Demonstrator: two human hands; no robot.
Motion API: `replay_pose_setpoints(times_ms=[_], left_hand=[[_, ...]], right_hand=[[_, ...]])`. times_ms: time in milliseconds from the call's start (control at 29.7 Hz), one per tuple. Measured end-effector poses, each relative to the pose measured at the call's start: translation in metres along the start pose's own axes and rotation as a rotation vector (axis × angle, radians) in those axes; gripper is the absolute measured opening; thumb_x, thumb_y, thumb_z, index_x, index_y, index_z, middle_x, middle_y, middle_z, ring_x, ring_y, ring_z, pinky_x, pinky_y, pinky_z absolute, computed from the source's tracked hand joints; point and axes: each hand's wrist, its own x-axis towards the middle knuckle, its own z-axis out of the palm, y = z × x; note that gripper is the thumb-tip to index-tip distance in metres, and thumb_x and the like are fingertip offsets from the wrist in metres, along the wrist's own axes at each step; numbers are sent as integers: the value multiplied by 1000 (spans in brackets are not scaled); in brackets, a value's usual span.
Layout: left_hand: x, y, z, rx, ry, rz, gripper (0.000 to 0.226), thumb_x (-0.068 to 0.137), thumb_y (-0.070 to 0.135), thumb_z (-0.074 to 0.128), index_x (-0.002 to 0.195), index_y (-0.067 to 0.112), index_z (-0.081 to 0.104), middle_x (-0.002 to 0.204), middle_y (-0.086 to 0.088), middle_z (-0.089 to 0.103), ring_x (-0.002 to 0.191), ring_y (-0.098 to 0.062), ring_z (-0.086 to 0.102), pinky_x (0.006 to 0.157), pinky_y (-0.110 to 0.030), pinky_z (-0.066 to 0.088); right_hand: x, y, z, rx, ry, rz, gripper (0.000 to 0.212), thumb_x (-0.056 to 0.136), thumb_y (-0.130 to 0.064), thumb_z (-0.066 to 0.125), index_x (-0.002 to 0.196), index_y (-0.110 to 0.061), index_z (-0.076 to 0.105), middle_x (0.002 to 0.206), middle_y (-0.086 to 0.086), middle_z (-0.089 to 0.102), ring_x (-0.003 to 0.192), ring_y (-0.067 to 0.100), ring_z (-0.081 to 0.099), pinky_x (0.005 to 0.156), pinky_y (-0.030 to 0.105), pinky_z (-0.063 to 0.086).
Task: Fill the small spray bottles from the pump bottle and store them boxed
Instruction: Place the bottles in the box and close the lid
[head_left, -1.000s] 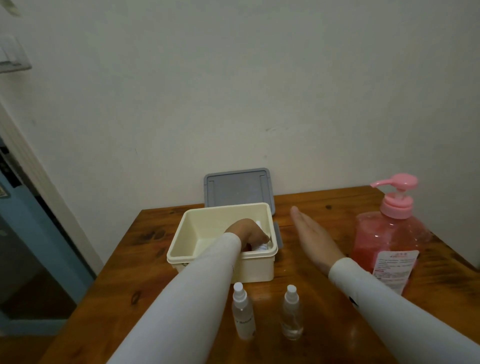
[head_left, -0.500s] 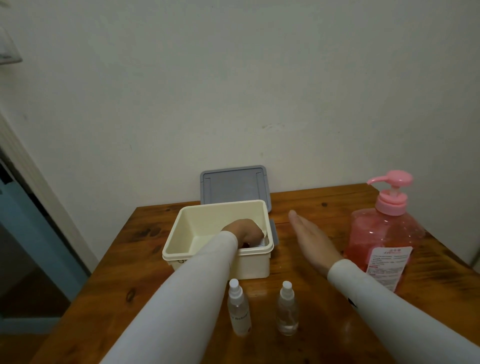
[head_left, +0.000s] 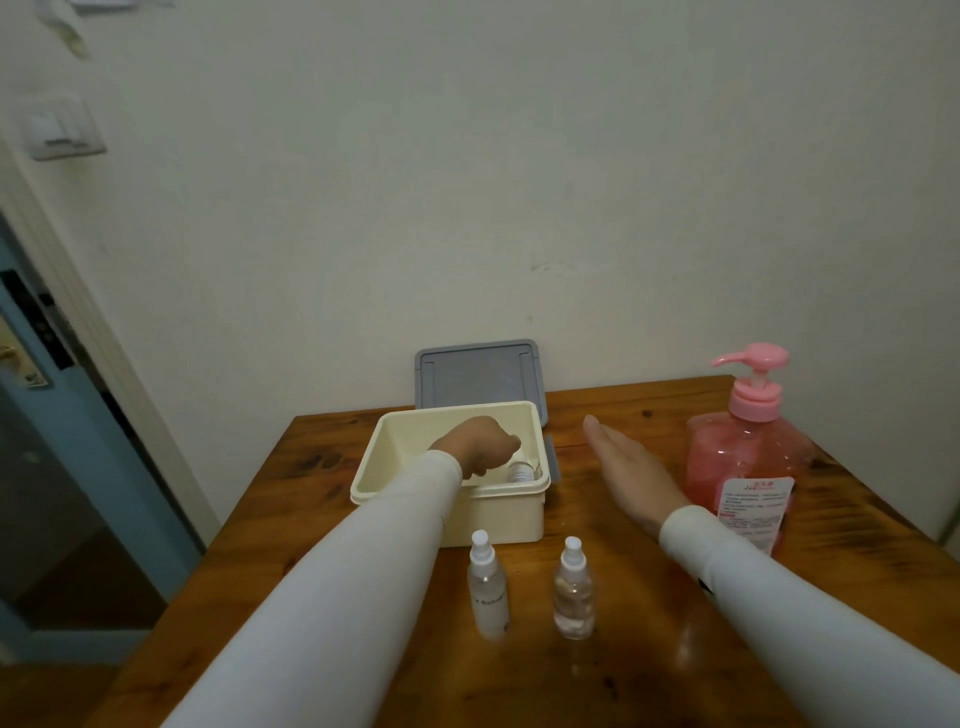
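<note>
A cream plastic box stands open at the middle of the wooden table. My left hand reaches into it with curled fingers around a small clear spray bottle, most of which is hidden by the box wall. Two more small spray bottles stand in front of the box: a frosted one and a clear one. The pink pump bottle stands at the right. My right hand hovers flat, fingers straight, between the box and the pump bottle.
The box's grey lid leans against the wall behind the box. The table ends close to the box on the left, beside a doorway. A light switch sits on the wall.
My left hand has lifted slightly inside the box, and the small bottle now shows under its fingers. My right hand has stayed flat in place.
</note>
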Motion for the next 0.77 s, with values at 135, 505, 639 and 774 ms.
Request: replay_pose_setpoints(times_ms=[135, 505, 639, 774], left_hand=[[-24, -1, -14, 76, 105, 124, 42, 100, 33, 39, 130, 6, 54, 131, -11, 58, 115, -26, 54, 93, -32, 41], [-110, -50, -27, -203, 314, 355, 43, 97, 34, 49, 137, 20, 50, 131, 0, 58, 114, -14, 54, 91, -26, 46], [-132, -72, -15, -255, 257, 342, 42, 93, 17, 53, 135, 23, 51, 123, 2, 59, 112, -12, 54, 94, -26, 47], [-148, -90, 3, -290, 132, 316, 52, 88, 19, 62, 137, 24, 47, 119, 6, 56, 110, -10, 54, 90, -23, 49]], right_hand=[[-7, -5, -2, -76, -9, -50, 55, 99, -53, 23, 144, -24, 38, 151, 1, 37, 140, 19, 30, 112, 36, 22], [-38, -15, -8, -359, -24, -160, 63, 97, -55, 24, 148, -18, 32, 155, 5, 30, 143, 21, 25, 115, 38, 20], [-49, -17, -7, -411, -24, -165, 63, 96, -56, 23, 148, -20, 30, 156, 5, 27, 143, 22, 24, 115, 40, 20], [-59, -18, -1, -433, -40, -167, 62, 97, -56, 24, 147, -21, 31, 155, 7, 27, 142, 24, 26, 114, 40, 22]])
